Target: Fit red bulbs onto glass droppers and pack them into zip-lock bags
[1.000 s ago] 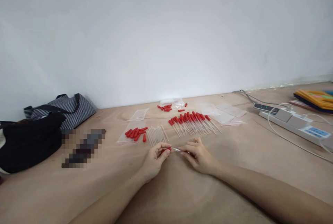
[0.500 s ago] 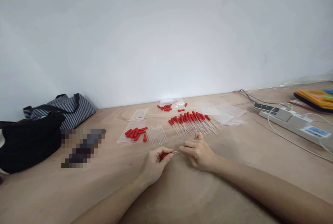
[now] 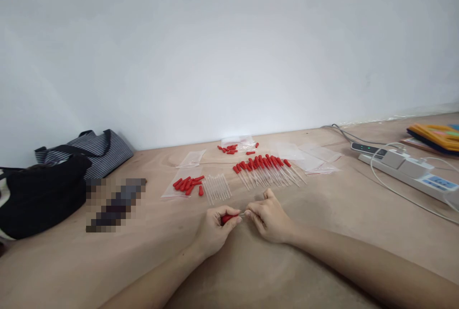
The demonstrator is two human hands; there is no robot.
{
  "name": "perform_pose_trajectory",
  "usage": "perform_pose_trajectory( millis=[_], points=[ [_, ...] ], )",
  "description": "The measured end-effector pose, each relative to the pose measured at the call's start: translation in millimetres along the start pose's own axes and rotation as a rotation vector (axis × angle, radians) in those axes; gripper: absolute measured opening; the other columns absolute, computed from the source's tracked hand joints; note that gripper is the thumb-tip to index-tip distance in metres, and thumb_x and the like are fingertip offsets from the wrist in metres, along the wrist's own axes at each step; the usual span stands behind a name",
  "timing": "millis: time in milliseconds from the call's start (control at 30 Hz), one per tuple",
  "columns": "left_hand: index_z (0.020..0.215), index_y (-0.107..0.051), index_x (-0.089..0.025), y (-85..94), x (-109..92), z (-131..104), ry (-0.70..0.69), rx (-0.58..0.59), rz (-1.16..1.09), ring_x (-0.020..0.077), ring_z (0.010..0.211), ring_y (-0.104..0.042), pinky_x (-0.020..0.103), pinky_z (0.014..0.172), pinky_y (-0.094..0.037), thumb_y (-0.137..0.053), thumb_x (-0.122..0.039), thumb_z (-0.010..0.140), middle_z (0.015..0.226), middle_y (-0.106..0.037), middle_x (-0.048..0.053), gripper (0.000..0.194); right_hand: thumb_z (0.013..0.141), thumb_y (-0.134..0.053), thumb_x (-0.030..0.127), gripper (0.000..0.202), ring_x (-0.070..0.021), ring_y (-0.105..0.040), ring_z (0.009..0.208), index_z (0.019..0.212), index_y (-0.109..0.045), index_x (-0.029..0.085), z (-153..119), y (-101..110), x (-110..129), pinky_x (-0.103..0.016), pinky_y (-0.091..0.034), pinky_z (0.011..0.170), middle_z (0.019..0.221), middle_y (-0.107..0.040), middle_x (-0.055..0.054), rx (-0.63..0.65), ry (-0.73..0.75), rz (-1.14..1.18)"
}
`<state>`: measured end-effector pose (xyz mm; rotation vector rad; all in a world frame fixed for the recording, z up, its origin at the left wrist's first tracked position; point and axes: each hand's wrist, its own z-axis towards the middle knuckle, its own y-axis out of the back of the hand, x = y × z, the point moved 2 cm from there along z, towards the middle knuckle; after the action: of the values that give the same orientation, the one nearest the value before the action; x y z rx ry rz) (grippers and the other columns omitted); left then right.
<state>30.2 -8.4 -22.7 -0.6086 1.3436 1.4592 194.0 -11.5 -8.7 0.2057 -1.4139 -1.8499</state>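
My left hand (image 3: 216, 230) is closed round a red rubber bulb (image 3: 228, 219). A short length of thin clear tube (image 3: 242, 214) shows between the hands, and the fingers of my right hand (image 3: 269, 219) pinch it. Beyond my right hand lies a row of clear droppers with red bulbs (image 3: 268, 168). Bare clear tubes (image 3: 217, 188) lie side by side beyond my left hand. Several loose red bulbs (image 3: 184, 184) rest on a plastic bag to their left.
More red bulbs (image 3: 231, 148) lie near the wall. Clear plastic bags (image 3: 317, 158) are behind the droppers. At the right are a white power strip (image 3: 405, 175) with cables and a yellow item (image 3: 435, 136). Striped (image 3: 111, 153) and black (image 3: 46, 194) bags stand left.
My right hand has moved closer to my left hand, and less of the clear tube shows between them. The view has shifted slightly.
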Motion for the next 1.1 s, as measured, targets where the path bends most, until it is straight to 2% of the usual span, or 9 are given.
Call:
perform_pose_trajectory(
  millis=[133,267,333,433,600,667,767,933,1100],
  points=[
    [0.077,-0.066,-0.017,4.7,-4,2,-0.073,0.036,0.181,0.0159,0.064,-0.059,0.026,0.06,-0.046,-0.057,-0.029,0.074,0.069,-0.067,0.003,0.016,0.086,-0.033,0.019,0.027,-0.009,-0.043,0.051,0.068,-0.053,0.018,2,-1,0,-0.028,-0.019,0.067,0.062,-0.062,0.002,0.036,-0.023,0.035],
    [0.093,-0.063,-0.022,17.9,-16,8,-0.289,0.004,0.464,0.02,0.083,-0.057,0.034,0.077,-0.039,-0.06,-0.031,0.073,0.083,-0.067,0.003,0.022,0.09,-0.028,0.025,0.034,-0.0095,-0.047,0.054,0.069,-0.053,0.017,4,2,-4,-0.027,-0.02,0.067,0.063,-0.062,0.001,0.02,-0.084,0.072],
    [0.089,-0.064,-0.025,24.2,-21,10,-0.366,-0.01,0.569,0.02,0.085,-0.055,0.035,0.081,-0.035,-0.059,-0.031,0.075,0.084,-0.067,0.002,0.017,0.091,-0.027,0.028,0.033,-0.0102,-0.05,0.058,0.076,-0.055,0.018,4,5,-7,-0.027,-0.021,0.068,0.066,-0.063,0.001,0.012,-0.098,0.105],
    [0.08,-0.065,-0.026,29.6,-23,11,-0.402,-0.037,0.676,0.0191,0.083,-0.054,0.035,0.082,-0.03,-0.056,-0.03,0.078,0.081,-0.066,0.001,0.011,0.09,-0.032,0.031,0.026,-0.0112,-0.053,0.066,0.086,-0.056,0.02,2,11,-9,-0.027,-0.021,0.07,0.074,-0.064,0.0,-0.003,-0.064,0.129],
    [0.082,-0.065,-0.028,33.2,-19,11,-0.4,-0.081,0.735,0.0206,0.087,-0.052,0.038,0.084,-0.026,-0.055,-0.031,0.078,0.086,-0.065,0.002,0.011,0.083,-0.046,0.031,0.018,-0.014,-0.05,0.071,0.074,-0.058,0.02,1,17,-9,-0.03,-0.02,0.068,0.07,-0.063,-0.001,-0.057,-0.001,-0.017],
    [0.093,-0.063,-0.028,39.8,-15,14,-0.379,-0.133,0.76,0.023,0.094,-0.05,0.04,0.086,-0.024,-0.057,-0.033,0.076,0.096,-0.062,0.004,0.018,0.081,-0.048,0.03,0.018,-0.0137,-0.05,0.07,0.07,-0.058,0.02,6,15,-8,-0.03,-0.019,0.068,0.067,-0.063,0.0,-0.077,-0.048,-0.054],
    [0.104,-0.058,-0.025,60.0,-5,22,-0.249,-0.267,0.834,0.0269,0.101,-0.046,0.043,0.086,-0.025,-0.058,-0.033,0.074,0.107,-0.058,0.008,0.031,0.08,-0.046,0.03,0.024,-0.0147,-0.051,0.069,0.062,-0.058,0.019,24,9,-11,-0.031,-0.019,0.068,0.063,-0.062,0.0,-0.12,-0.255,-0.111],
    [0.083,-0.065,-0.025,98.4,17,32,0.058,-0.428,0.921,0.029,0.095,-0.048,0.044,0.078,-0.028,-0.053,-0.029,0.076,0.098,-0.06,0.006,0.015,0.082,-0.039,0.032,0.031,-0.0195,-0.056,0.07,0.066,-0.062,0.018,70,-8,-16,-0.035,-0.02,0.072,0.068,-0.065,-0.007,-0.14,-0.505,-0.231],
    [0.081,-0.066,-0.025,111.1,22,33,0.12,-0.457,0.94,0.028,0.092,-0.048,0.042,0.077,-0.029,-0.054,-0.027,0.074,0.095,-0.061,0.006,0.014,0.08,-0.04,0.029,0.03,-0.0209,-0.058,0.07,0.072,-0.065,0.015,96,-22,-21,-0.036,-0.021,0.075,0.073,-0.066,-0.012,-0.072,-0.578,-0.281]
  ],
)
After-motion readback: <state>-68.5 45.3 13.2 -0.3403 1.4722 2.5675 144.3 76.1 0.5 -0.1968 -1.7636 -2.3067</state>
